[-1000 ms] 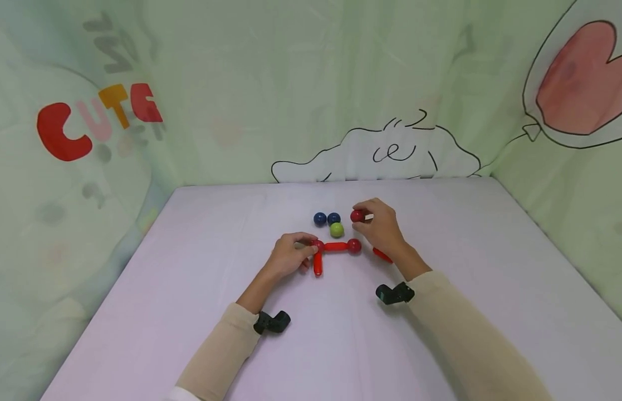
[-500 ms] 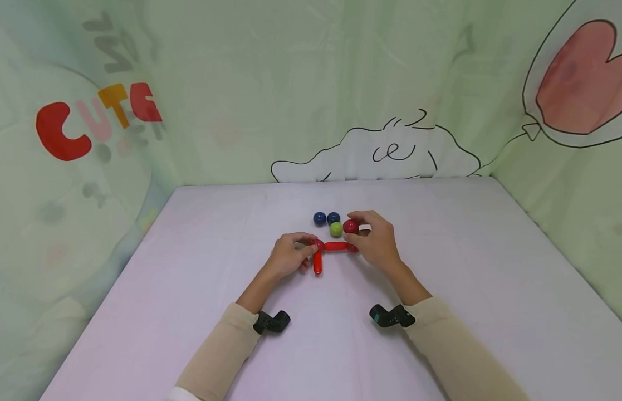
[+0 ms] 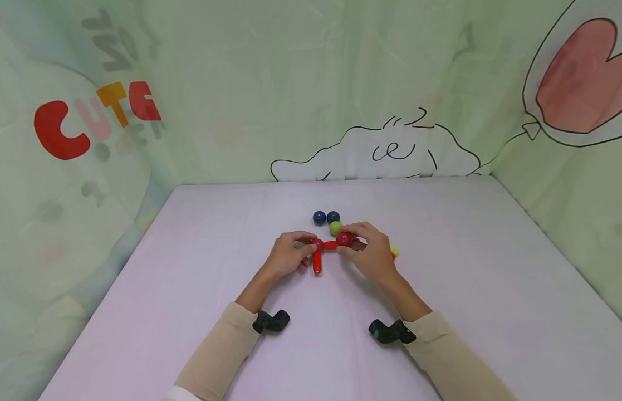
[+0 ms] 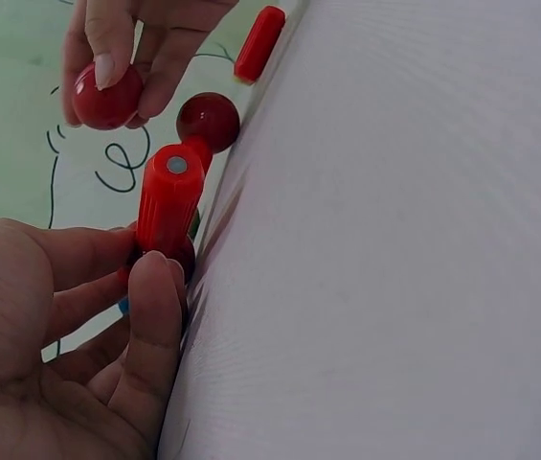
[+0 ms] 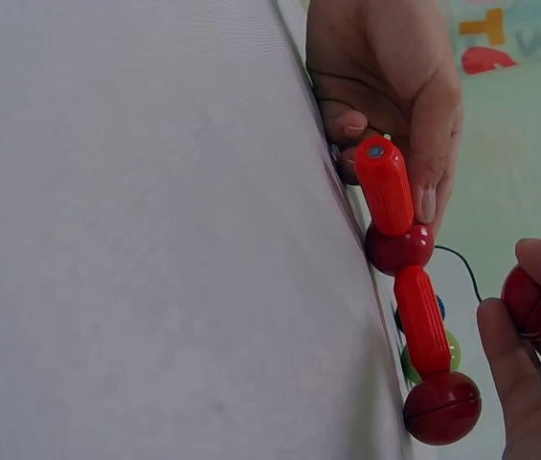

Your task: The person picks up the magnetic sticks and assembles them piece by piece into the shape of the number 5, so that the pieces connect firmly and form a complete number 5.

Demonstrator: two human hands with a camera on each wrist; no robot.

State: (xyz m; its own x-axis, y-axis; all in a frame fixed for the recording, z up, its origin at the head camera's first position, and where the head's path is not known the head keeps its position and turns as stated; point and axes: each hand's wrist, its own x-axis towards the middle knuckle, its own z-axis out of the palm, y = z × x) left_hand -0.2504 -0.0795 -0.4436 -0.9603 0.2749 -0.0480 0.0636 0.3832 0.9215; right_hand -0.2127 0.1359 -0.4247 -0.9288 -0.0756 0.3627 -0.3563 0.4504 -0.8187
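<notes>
- The right hand (image 3: 373,253) pinches a glossy red ball (image 3: 344,239) between thumb and fingers, raised off the table (image 3: 290,345)
- Below this ball – with a gap, as both wrist views show – lies the red end ball (image 5: 442,409); the right hand is the nearer one to it
- From the end ball, the connecting red rod (image 5: 423,321) has its long axis sideways, toward the left hand (image 3: 290,254)
- There the left fingers are closed around the red corner ball (image 5: 399,247), and the near red rod (image 3: 317,263) points toward the person
- Farther out are a green ball (image 3: 336,228), two blue balls (image 3: 319,218) and, past the right hand, a loose red rod (image 4: 260,43)
</notes>
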